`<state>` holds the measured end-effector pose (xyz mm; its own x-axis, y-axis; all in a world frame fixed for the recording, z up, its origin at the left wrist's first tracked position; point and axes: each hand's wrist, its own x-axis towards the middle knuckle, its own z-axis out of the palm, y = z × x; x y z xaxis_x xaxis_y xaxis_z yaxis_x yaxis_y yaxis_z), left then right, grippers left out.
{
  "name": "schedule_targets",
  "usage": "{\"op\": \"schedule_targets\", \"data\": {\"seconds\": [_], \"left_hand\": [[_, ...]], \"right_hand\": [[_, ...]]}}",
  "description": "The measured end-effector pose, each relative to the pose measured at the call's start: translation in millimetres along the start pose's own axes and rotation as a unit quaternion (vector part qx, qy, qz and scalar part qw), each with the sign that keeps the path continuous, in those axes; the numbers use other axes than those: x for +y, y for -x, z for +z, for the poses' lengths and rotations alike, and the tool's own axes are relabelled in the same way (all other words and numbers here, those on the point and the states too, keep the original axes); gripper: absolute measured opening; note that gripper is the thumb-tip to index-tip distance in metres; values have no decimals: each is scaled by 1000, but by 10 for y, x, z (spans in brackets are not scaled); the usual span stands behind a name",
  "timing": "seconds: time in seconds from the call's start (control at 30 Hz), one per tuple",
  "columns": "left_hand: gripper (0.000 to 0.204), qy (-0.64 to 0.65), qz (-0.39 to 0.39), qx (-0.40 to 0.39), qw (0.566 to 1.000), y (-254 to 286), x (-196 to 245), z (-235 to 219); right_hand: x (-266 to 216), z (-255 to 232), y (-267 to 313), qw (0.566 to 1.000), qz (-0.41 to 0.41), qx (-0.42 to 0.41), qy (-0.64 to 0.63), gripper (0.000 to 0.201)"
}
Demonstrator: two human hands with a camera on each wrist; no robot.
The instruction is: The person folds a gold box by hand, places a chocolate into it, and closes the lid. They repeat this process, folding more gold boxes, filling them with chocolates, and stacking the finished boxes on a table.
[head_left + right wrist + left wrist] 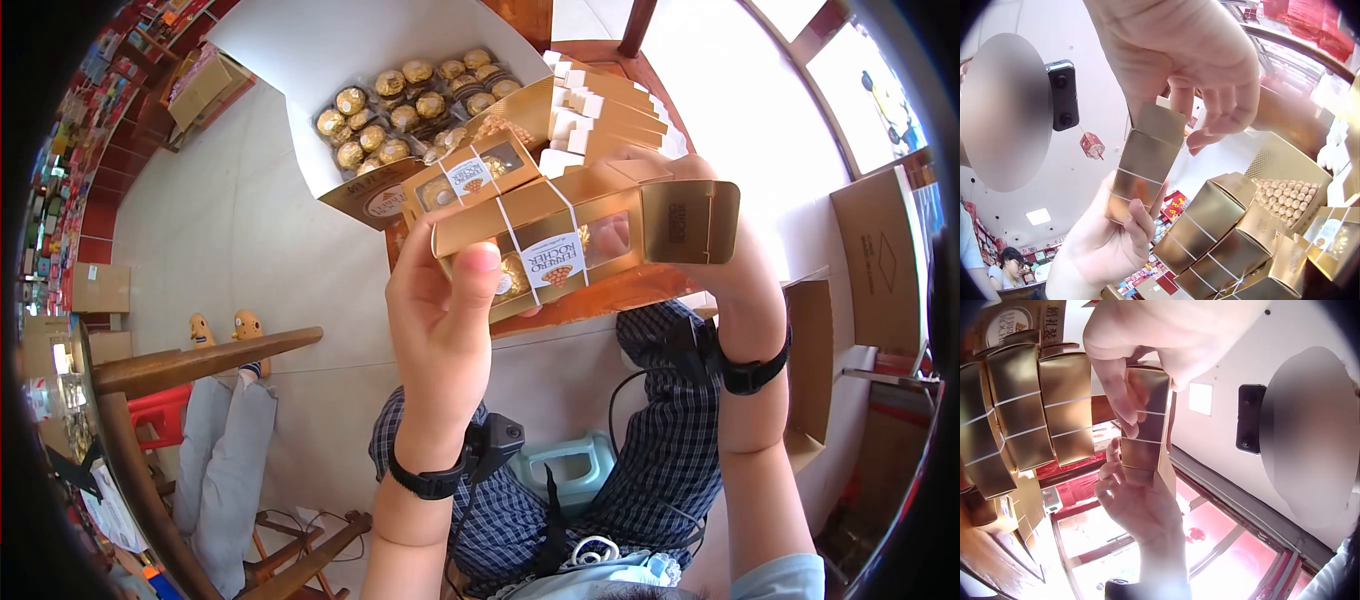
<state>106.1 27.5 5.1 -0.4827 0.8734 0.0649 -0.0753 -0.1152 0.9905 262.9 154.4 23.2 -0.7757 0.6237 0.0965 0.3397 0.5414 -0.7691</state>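
Observation:
A gold box with a clear window and white label band [556,262] is tilted in my left hand [440,320], thumb on its front and fingers curled around it. Gold-wrapped balls show through the window. Its right end flap [690,222] stands out from the box. At that end is my right hand [692,172], partly behind the box. In the right wrist view, the right hand [1191,56] has its thumb against the flap end [1161,122], other fingers loosely bent off the box. The left wrist view shows the left hand [1147,337] gripping the box [1144,425].
Behind the box, a large white-lined carton [270,60] holds many gold-wrapped balls [404,118]. Another banded gold box [465,178] stands by it. Several gold boxes with white flaps [620,110] lie on the wooden surface at right. Another person's legs [225,470] are at left.

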Motion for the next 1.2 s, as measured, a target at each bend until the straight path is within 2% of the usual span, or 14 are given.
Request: {"op": "schedule_targets", "data": {"seconds": [0.23, 0.3, 0.33, 0.4, 0.5, 0.63, 0.7, 0.73, 0.8, 0.83, 0.9, 0.93, 1.0, 1.2], "left_hand": [[55, -11, 2, -25, 1000, -7, 5, 10], [55, -5, 4, -38, 999, -17, 4, -19], [55, 1, 7, -50, 999, -31, 6, -38], [55, -15, 29, -59, 998, -49, -33, -83], [54, -24, 48, -64, 997, -47, -54, -103], [53, -14, 32, -50, 998, -47, -37, -88], [53, -10, 30, -46, 998, -50, -39, -89], [52, -6, 27, -44, 999, -49, -41, -88], [52, -10, 30, -40, 999, -51, -36, -82], [52, -15, 31, -36, 999, -46, -34, -77], [52, -12, 19, -35, 999, -31, 4, -50], [53, -9, 10, -33, 999, -33, 24, -36], [54, 5, 5, -35, 999, -35, 40, -24], [59, 19, -11, -26, 999, -41, 69, -13]], "right_hand": [[152, 55, -36, 993, -68, 67, -73, 36], [164, 75, -89, 977, -159, 47, -136, 37], [112, 71, -72, 977, -160, 48, -136, 37], [-33, 64, 14, 985, -40, 66, -154, 35], [-6, 116, 44, 974, 20, 90, -207, 36], [59, 114, -36, 976, -33, 68, -206, 34], [53, 61, -39, 979, 32, 32, -197, 62], [15, 52, -31, 979, 32, 31, -197, 62], [-85, 46, -4, 990, 113, 49, -72, 63], [-83, 43, 1, 990, 114, 48, -73, 63], [-69, 32, 18, 971, 141, 35, -189, 56], [0, 50, 28, 971, 141, 35, -189, 56], [155, 122, 46, 975, -39, 131, -174, 33], [198, 118, 61, 955, 34, 130, -266, 35]]}}
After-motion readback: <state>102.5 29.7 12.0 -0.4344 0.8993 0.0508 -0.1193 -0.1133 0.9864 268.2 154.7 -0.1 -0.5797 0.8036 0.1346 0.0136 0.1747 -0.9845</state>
